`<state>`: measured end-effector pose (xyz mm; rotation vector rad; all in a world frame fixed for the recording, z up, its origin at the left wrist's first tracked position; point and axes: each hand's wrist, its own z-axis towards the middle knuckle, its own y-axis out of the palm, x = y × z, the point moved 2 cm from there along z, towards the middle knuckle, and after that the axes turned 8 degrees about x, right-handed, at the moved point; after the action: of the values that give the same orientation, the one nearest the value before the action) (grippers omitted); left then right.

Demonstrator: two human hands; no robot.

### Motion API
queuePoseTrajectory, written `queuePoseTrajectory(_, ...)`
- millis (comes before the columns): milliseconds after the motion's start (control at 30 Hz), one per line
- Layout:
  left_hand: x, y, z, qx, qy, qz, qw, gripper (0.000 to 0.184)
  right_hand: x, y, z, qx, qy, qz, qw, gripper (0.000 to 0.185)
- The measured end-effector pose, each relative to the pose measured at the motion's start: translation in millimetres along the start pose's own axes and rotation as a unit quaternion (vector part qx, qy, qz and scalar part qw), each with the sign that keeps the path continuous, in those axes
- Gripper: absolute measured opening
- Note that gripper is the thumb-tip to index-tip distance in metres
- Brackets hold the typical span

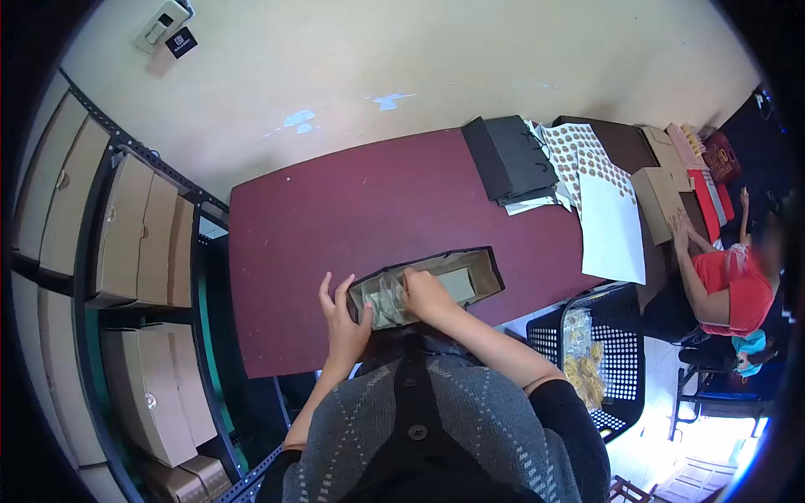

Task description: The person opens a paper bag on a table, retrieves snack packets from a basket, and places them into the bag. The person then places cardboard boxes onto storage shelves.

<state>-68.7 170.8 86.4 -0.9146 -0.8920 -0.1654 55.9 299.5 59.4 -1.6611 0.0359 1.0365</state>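
An open bag (482, 289), dark outside and brown inside, stands with its mouth up at the table's front edge, close against my body. In its left half lies a clear plastic packet (384, 303); what the packet contains is too blurred to tell. My right hand (428, 295) reaches into the bag, its fingers closed at the packet's right side, with the fingertips partly hidden. At the bag's left end is my left hand (345, 325), its fingers spread apart and the thumb beside the rim. A pale flat panel (457, 285) shows inside the bag's right half.
Dark paper bags (510, 159) and printed sheets (612, 218) lie on the maroon table (335, 210). A black basket (620, 369) holding plastic packets stands right. Shelves with cardboard boxes (138, 239) line the left. A co-worker in red (729, 285) touches a box (658, 201).
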Motion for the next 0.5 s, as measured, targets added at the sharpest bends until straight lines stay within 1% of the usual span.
queuePoseTrajectory(33, -4.3, 3.6, -3.4, -0.003, -0.024, -0.049, 0.999, 0.051, -2.2, 2.7, 1.8, -0.011, -0.004, 0.008, 1.0, 0.013)
queuePoseTrajectory(67, -6.1, 7.2, -7.2, -0.011, -0.012, -0.047, 0.999, 0.055, -1.2, 7.4, 4.6, -0.034, 0.001, 0.021, 0.999, 0.018)
queuePoseTrajectory(100, -8.0, 9.3, -9.9, -0.009, -0.014, -0.046, 0.999, 0.055, -1.5, 9.0, 6.3, -0.036, 0.0, 0.021, 0.999, 0.018)
queuePoseTrajectory(167, -10.7, 13.7, -14.0, -0.013, -0.026, -0.09, 0.996, 0.057, -4.5, 9.2, 7.0, -0.11, 0.02, 0.044, 0.993, 0.03)
queuePoseTrajectory(200, -13.4, 14.2, -15.1, -0.016, -0.014, -0.078, 0.997, 0.058, 0.9, 14.5, 7.6, -0.12, 0.012, 0.043, 0.992, 0.038)
queuePoseTrajectory(333, -11.7, 9.2, -15.8, -0.016, -0.029, -0.083, 0.996, 0.057, -3.5, 4.7, 1.7, -0.111, 0.012, 0.04, 0.993, 0.042)
queuePoseTrajectory(400, -10.2, 8.9, -16.7, -0.027, -0.027, -0.063, 0.997, 0.056, -3.6, -1.8, -0.7, -0.097, -0.002, 0.065, 0.993, 0.048)
queuePoseTrajectory(500, -6.2, 8.6, -17.2, -0.026, -0.026, -0.068, 0.997, 0.055, 4.0, -2.3, -3.3, -0.094, 0.009, 0.064, 0.993, 0.049)
